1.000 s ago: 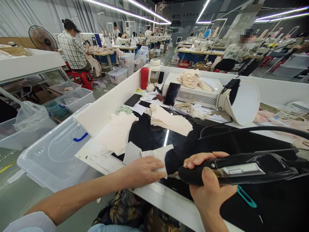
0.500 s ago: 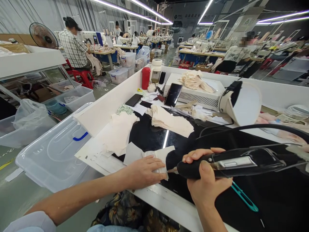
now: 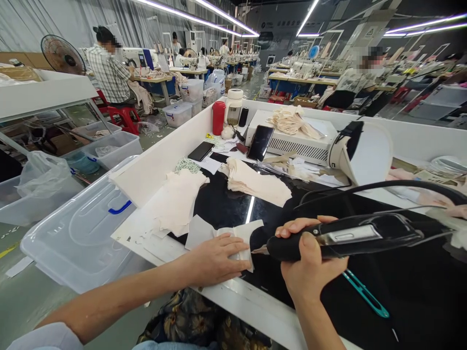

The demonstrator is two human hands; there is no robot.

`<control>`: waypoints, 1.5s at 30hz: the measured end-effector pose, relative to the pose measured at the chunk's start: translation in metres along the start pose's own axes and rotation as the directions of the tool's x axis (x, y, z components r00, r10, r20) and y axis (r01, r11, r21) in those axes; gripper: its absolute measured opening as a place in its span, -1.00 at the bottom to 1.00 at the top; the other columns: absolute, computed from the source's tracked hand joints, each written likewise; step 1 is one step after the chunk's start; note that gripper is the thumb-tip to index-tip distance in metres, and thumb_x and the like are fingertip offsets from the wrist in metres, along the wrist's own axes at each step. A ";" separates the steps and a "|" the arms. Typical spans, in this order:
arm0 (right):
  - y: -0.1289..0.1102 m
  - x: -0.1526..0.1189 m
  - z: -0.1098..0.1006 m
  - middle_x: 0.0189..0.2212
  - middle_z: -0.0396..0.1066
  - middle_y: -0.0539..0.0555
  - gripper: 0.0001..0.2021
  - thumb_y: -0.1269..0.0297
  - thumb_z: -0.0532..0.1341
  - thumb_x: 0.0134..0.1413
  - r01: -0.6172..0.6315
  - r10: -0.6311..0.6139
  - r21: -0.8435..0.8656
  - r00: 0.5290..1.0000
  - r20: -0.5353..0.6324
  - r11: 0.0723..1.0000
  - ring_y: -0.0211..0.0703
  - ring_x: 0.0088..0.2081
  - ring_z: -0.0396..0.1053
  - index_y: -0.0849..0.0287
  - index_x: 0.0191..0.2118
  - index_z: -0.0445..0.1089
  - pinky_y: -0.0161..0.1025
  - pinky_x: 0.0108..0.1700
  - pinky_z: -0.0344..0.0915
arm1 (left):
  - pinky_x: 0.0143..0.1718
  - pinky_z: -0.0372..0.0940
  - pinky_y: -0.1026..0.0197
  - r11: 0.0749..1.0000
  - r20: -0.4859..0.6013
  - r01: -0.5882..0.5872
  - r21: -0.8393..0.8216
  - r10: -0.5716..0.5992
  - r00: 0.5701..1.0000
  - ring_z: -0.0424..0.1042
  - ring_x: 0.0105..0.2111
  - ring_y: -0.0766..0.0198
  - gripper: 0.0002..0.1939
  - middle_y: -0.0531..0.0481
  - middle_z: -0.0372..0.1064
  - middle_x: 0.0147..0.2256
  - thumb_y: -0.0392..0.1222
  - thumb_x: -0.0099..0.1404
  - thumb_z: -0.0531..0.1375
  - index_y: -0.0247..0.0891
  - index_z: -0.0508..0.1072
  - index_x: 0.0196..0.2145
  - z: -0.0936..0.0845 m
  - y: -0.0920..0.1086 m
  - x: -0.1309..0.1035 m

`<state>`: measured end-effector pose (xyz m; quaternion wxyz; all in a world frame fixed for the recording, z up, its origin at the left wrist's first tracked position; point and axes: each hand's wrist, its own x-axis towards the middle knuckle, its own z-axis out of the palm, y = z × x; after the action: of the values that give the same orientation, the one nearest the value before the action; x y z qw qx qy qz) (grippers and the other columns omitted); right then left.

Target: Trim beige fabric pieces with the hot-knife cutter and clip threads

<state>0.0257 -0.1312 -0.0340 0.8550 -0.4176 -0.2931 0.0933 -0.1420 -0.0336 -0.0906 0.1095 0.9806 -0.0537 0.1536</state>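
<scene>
My left hand (image 3: 219,260) lies flat with its fingers spread over a pale cut piece (image 3: 200,232) near the front edge of the black work surface. Wrapped around a black handheld tool (image 3: 350,238) is my right hand (image 3: 310,262). The tool's thin metal tip points left and sits close to the right edge of the pale piece, by my left fingertips; whether it touches cannot be made out. Beyond my hands are a stack of cream fabric pieces (image 3: 257,182) and, to its left, more cream pieces (image 3: 182,199).
A teal tool (image 3: 367,295) lies right of my right wrist. Farther back are two phones (image 3: 260,142), a red bottle (image 3: 218,118), a white vented box (image 3: 299,146) and a lamp-like cone (image 3: 370,153). A clear plastic bin (image 3: 83,223) stands left. Several people sit at distant tables.
The tool and my right hand have shifted slightly left, and the tool's rear end is a little higher. My left hand stays on the pale piece.
</scene>
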 end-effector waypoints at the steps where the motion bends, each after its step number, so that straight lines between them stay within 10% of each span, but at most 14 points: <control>1: 0.001 0.000 0.000 -0.47 0.45 -0.13 -0.66 0.32 0.42 0.04 -0.004 0.004 0.004 1.000 0.005 1.000 -0.23 -0.50 0.38 0.06 -0.10 0.33 -0.19 -0.39 0.41 | 0.28 0.25 -0.09 1.000 0.004 0.001 0.000 -0.001 1.000 0.37 0.20 0.00 -0.79 -0.24 0.37 0.17 -0.20 0.52 0.13 -0.22 0.48 0.03 0.000 0.000 0.000; 22: 0.005 -0.002 0.002 -0.45 0.45 -0.12 -0.68 0.35 0.41 0.09 -0.013 0.013 -0.022 1.000 0.012 1.000 -0.24 -0.48 0.38 0.05 -0.09 0.33 -0.18 -0.37 0.42 | 0.28 0.27 -0.09 1.000 -0.011 0.015 0.017 -0.014 1.000 0.37 0.21 0.00 -0.78 -0.26 0.38 0.19 -0.22 0.52 0.13 -0.23 0.48 0.04 0.003 0.002 0.000; 33: -0.011 -0.014 -0.007 -0.45 0.43 -0.10 -0.73 0.34 0.40 0.09 -0.044 0.045 -0.016 0.994 0.101 0.999 -0.23 -0.47 0.38 0.07 -0.12 0.36 -0.20 -0.38 0.42 | 0.27 0.31 -0.10 0.980 -0.054 0.176 0.093 -0.172 0.984 0.31 0.27 -0.09 -0.55 -0.30 0.32 0.24 -0.08 0.47 0.24 -0.33 0.35 0.22 0.009 0.059 -0.011; 45: -0.011 -0.021 -0.015 -0.42 0.44 -0.09 -0.68 0.33 0.38 0.13 -0.040 0.043 -0.029 0.993 0.113 0.999 -0.22 -0.44 0.39 0.04 -0.03 0.33 -0.16 -0.34 0.45 | 0.16 0.39 0.12 0.994 0.019 -0.106 0.005 0.106 0.994 0.46 0.05 0.14 -0.81 -0.19 0.51 -0.08 -0.27 0.55 0.08 -0.37 0.46 -0.02 -0.005 -0.006 0.011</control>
<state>0.0163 -0.1564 -0.0414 0.8291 -0.4291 -0.3339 0.1306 -0.1325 -0.0275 -0.0842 0.0977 0.9781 -0.1062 0.1503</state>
